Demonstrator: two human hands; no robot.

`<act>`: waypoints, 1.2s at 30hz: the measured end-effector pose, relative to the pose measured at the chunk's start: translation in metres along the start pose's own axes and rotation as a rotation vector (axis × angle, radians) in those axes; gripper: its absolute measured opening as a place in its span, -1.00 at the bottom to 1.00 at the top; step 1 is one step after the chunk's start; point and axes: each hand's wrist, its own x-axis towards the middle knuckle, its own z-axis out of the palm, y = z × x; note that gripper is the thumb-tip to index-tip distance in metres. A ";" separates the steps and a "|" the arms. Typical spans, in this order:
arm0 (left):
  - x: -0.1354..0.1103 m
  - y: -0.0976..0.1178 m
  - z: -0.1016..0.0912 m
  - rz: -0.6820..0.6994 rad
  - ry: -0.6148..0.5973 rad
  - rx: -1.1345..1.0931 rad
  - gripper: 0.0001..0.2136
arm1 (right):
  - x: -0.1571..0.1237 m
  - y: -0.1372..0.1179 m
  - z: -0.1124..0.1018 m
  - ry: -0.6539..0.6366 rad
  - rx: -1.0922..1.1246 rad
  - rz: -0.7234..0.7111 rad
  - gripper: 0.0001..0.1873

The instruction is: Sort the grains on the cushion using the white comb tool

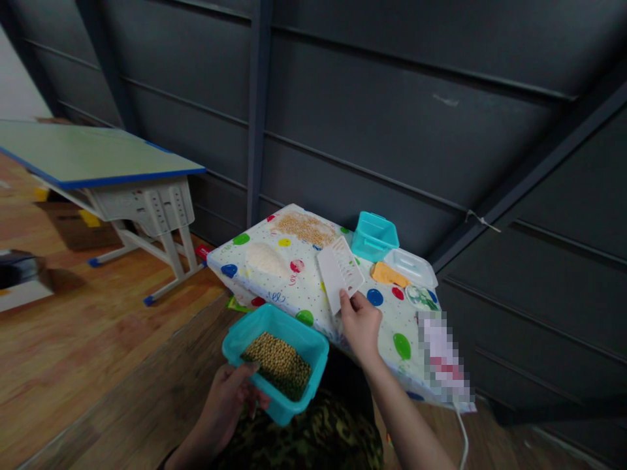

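Observation:
My left hand [228,395] grips the near rim of a teal plastic box [277,329] partly filled with soybeans [279,364], held below the front edge of a small table. My right hand [361,324] pinches the bottom of a white slotted scraper card [339,272], raised over the table's polka-dot cloth [304,287]. On the cloth lie a pile of white grains [266,259] and a pile of yellowish grains [306,228].
A second teal box [374,236], a clear lidded container [410,267], an orange cloth [388,275] and a round patterned item [421,297] sit at the table's back right. A school desk [98,163] stands to the left on the wooden floor. A dark panelled wall is behind.

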 end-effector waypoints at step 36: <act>0.004 -0.008 -0.003 0.003 -0.011 0.016 -0.53 | -0.010 -0.005 -0.004 -0.038 0.064 0.011 -0.42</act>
